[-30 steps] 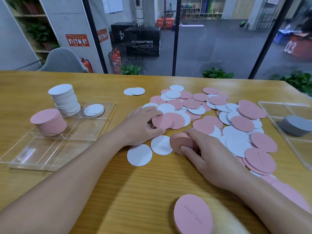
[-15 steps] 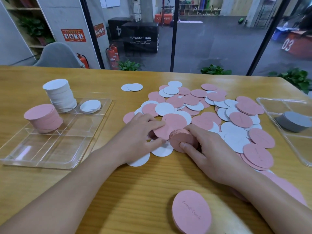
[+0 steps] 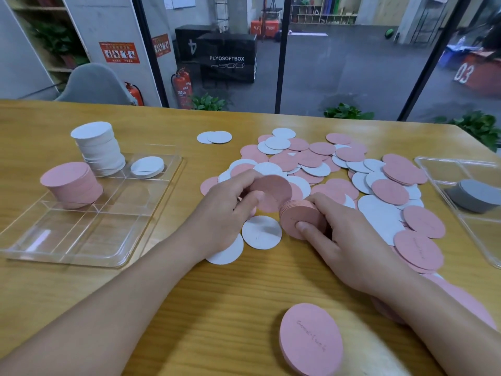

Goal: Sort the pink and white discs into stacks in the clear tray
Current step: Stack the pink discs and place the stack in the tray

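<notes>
- A lone pink disc [image 3: 311, 346] lies flat on the wooden table [image 3: 162, 308], nearest the viewer, between the two forearms.
- The right hand [image 3: 349, 240] grips a small stack of pink discs [image 3: 301, 217] on edge, thumb on its near face and fingers curled behind it.
- The left hand [image 3: 225, 210] pinches a single pink disc [image 3: 273, 191], lifted and tilted, touching the top of that stack.
- Two white discs [image 3: 261, 232] lie flat just below the hands.
- Beyond them spreads the loose pile of pink and white discs [image 3: 352, 169].
- At left, the clear tray [image 3: 81, 240] holds a pink stack [image 3: 71, 183], a taller white stack [image 3: 98, 146] and a low white stack [image 3: 147, 166] in separate compartments.
- At far right, a second clear tray [image 3: 482, 240] holds grey discs [image 3: 474, 194].
</notes>
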`<state>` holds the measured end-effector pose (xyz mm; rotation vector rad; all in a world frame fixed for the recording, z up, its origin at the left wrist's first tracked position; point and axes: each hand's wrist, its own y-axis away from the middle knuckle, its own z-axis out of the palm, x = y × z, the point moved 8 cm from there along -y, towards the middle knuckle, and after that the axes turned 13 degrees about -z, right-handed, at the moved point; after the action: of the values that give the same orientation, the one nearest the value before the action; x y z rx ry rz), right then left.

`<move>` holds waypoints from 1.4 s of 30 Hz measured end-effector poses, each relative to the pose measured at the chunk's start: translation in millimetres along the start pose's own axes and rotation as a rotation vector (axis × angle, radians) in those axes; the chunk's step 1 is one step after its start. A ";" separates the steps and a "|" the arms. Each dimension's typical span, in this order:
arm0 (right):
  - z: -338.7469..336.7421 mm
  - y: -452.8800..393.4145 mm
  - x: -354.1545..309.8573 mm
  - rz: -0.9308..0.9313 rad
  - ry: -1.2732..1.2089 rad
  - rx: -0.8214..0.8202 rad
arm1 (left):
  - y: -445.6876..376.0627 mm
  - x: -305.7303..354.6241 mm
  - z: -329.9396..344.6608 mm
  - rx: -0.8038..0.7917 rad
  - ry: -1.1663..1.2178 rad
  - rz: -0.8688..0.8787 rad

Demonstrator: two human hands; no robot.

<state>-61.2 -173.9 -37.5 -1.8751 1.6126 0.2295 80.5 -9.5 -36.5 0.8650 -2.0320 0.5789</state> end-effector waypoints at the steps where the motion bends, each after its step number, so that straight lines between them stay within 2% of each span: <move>1: -0.8 0.1 0.9 0.006 0.000 0.006 | 1.5 3.0 0.9 -0.015 0.007 0.009; 8: 1.7 0.6 5.6 0.045 -0.029 0.000 | 9.3 5.1 15.5 -0.161 -0.092 0.031; 13: 8.7 -0.2 -3.9 -0.038 0.021 -0.058 | 17.4 15.4 31.9 -0.288 -0.110 0.069; 15: 8.5 -0.5 -4.1 -0.048 0.023 -0.058 | 17.4 15.0 33.0 -0.290 -0.083 0.059; 18: 9.6 -0.8 -5.0 -0.056 0.037 -0.074 | 13.2 9.9 26.4 -0.196 -0.033 0.012; 22: 10.6 -0.7 -4.3 -0.051 0.070 -0.072 | 5.4 3.4 18.9 -0.040 -0.158 0.016; 25: 10.0 -1.1 -5.4 -0.055 0.057 -0.067 | -0.7 4.4 24.0 -0.009 -0.339 0.087; 30: 8.1 0.3 -5.3 -0.048 0.027 -0.062 | -6.8 4.8 42.1 -0.065 -0.579 0.153; 39: 7.2 0.5 -4.6 -0.048 0.018 -0.068 | -11.0 -6.9 9.3 0.153 -0.378 0.009; 42: 7.9 0.2 -4.9 -0.051 0.018 -0.071 | -16.9 -7.5 11.1 0.218 -0.508 -0.037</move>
<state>-60.4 -165.3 -41.1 -1.9740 1.5851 0.2517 90.5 -25.1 -47.4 1.2785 -2.4274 0.6129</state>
